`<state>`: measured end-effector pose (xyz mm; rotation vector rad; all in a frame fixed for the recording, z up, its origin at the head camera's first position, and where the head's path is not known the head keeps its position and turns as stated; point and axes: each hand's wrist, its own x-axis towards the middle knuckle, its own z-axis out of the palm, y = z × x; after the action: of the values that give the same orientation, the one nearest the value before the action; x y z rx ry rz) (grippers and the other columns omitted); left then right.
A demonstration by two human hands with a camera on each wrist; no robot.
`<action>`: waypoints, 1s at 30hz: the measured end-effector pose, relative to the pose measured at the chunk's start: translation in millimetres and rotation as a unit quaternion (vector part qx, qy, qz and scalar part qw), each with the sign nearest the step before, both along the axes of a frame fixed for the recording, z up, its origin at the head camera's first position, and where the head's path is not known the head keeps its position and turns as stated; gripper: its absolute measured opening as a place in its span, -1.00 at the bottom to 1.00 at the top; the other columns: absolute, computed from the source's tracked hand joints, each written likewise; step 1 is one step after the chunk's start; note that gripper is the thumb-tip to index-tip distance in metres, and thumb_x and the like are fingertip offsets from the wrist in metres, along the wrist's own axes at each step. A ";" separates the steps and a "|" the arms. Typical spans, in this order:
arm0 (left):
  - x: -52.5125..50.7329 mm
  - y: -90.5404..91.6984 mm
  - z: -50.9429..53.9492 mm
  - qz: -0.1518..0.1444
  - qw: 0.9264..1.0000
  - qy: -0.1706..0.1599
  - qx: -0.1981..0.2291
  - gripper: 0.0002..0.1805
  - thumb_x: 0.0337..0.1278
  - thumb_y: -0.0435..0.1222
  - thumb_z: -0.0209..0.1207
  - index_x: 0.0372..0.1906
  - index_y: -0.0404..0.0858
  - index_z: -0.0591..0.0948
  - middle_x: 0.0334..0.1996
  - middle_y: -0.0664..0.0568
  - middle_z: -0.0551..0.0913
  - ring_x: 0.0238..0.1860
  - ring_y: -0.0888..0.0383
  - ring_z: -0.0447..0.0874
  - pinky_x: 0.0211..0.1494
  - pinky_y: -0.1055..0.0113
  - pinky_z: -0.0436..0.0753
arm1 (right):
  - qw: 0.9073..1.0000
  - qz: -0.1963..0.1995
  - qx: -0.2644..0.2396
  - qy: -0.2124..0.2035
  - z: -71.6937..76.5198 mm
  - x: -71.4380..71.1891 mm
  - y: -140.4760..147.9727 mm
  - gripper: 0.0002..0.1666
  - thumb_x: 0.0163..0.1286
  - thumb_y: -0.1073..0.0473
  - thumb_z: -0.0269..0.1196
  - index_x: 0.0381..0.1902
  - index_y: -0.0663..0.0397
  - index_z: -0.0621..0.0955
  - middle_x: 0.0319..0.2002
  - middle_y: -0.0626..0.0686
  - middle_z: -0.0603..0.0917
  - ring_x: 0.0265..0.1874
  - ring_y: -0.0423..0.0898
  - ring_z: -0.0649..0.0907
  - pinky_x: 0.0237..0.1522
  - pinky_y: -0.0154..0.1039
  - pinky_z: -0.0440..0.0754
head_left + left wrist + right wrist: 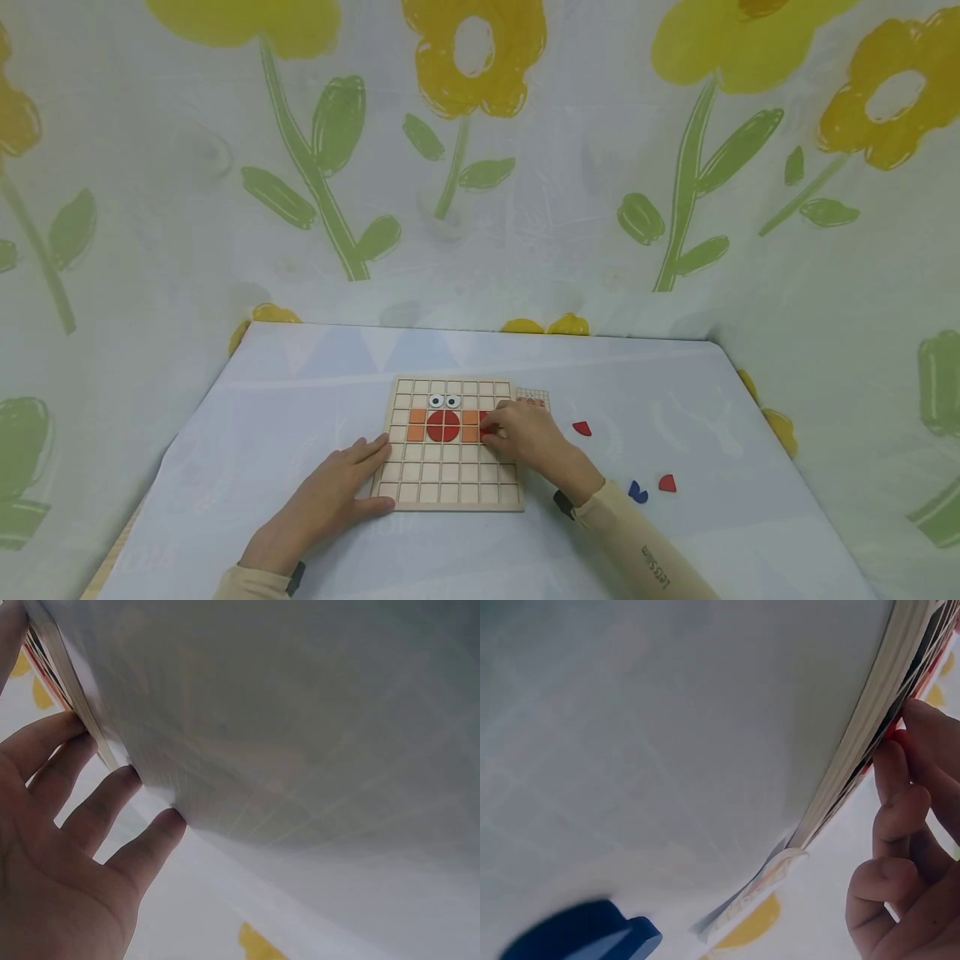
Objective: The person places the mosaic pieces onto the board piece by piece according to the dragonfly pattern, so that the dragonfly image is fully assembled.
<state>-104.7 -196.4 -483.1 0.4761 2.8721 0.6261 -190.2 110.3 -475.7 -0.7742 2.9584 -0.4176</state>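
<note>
A wooden grid board [431,493] lies flat on the table. On it sit two white eye pieces [437,402], a red circle [442,426] made of quarter pieces, and orange squares [416,425] on both sides of the circle. My left hand [337,487] rests along the board's left edge, its fingers [105,806] fairly straight and touching the rim. At the board's right side, my right hand [531,435] pinches a small red piece [901,738] between thumb and finger, over the cells beside the orange squares. The fingers partly hide that piece's shape.
A small pattern card [536,393] lies at the board's upper right, partly behind the right hand. To the right on the table are two loose red quarter pieces [667,483] and a blue notched piece [637,492]. A flower-printed cloth [555,208] hangs behind.
</note>
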 end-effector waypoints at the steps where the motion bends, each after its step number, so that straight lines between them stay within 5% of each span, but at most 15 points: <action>1: 0.0 0.3 0.2 0.001 1.000 -0.001 0.000 -0.04 -0.01 0.17 0.42 0.47 -0.21 0.43 0.51 0.02 0.33 0.50 -0.18 0.23 0.51 -0.18 0.25 | 1.000 -0.003 -0.001 -0.003 0.3 0.4 -0.4 -0.78 0.28 -0.01 0.48 -0.13 -0.18 0.82 -0.32 -0.23 0.67 -0.37 -0.22 0.50 -0.33 -0.37 0.51; 19: 2.3 1.3 2.4 0.003 1.000 -0.003 -0.001 -0.04 -0.02 0.17 0.42 0.46 -0.23 0.44 0.51 0.00 0.34 0.50 -0.19 0.24 0.50 -0.18 0.27 | 1.000 -0.007 0.011 0.021 2.3 6.6 3.9 -0.70 0.29 -0.03 0.47 -0.02 -0.22 0.79 -0.19 -0.20 0.71 -0.24 -0.20 0.58 -0.15 -0.28 0.64; 30: 0.1 0.8 -1.5 0.000 1.000 0.002 -0.001 -0.03 -0.02 0.16 0.43 0.46 -0.23 0.43 0.51 0.00 0.34 0.50 -0.18 0.24 0.51 -0.19 0.26 | 0.994 0.019 -0.053 0.091 23.3 10.8 59.6 -0.58 0.25 0.19 0.50 0.08 -0.17 0.73 -0.08 -0.16 0.72 -0.25 -0.21 0.65 -0.24 -0.35 0.70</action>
<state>-104.5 -195.6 -484.6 0.4778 2.8767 0.6222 -179.3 169.9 -452.4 -0.9251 3.1040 -0.5335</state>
